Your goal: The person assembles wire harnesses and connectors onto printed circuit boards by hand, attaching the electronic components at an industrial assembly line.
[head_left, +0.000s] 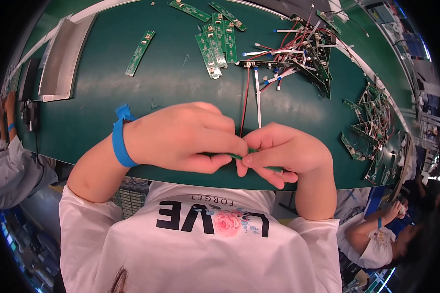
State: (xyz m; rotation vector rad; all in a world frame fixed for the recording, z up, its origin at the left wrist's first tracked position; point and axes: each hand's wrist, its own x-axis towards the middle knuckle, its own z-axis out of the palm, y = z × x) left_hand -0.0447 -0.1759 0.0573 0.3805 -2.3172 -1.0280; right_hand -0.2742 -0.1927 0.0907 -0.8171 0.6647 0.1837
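Both the left hand (181,136) and right hand (283,151) pinch a green circuit board (239,156) at the counter's (171,83) near edge; loose boards (217,41) lie at twelve o'clock, a wired heap (303,53) at one

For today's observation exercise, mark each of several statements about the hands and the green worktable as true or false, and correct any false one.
1. Both hands pinch one narrow green circuit board between them. True.
2. The left hand has a blue band at its wrist. True.
3. The right hand wears a glove. False: it is bare.
4. A red wire and a white flat cable run up the table from the hands. True.
5. The single green board at upper left lies on the metal tray. False: it lies on the green table, apart from the tray.
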